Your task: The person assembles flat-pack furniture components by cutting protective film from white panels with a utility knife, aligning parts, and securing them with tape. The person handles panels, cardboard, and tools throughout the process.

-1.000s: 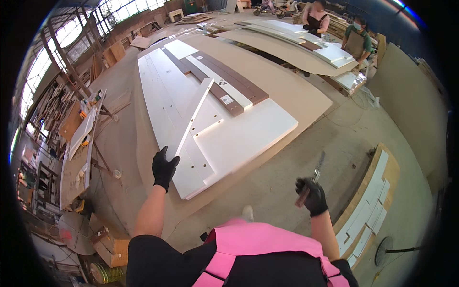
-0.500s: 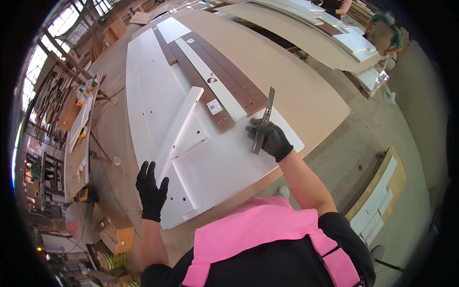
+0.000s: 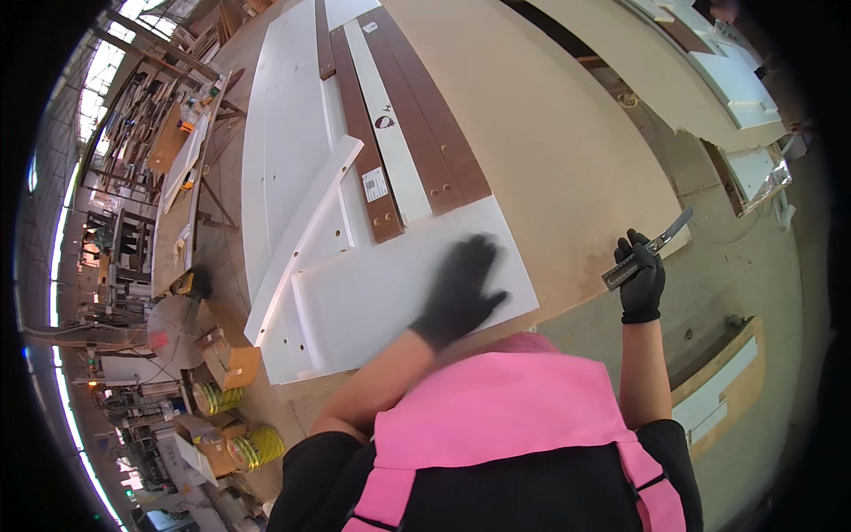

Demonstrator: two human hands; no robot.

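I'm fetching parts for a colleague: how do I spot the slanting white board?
Find the broad white panels beneath the left hand. On them, mostly left of the brown strips, lies a narrow white board. It lies diagonally, while the brown strips run lengthwise.

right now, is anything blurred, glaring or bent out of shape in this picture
Head view: the left hand is smeared with blur, while the right hand and its bladed tool look sharper; head view, upper left: the windows glare near white; head view overall: the fisheye bows the long edge of the tan sheet, and the corners go black.
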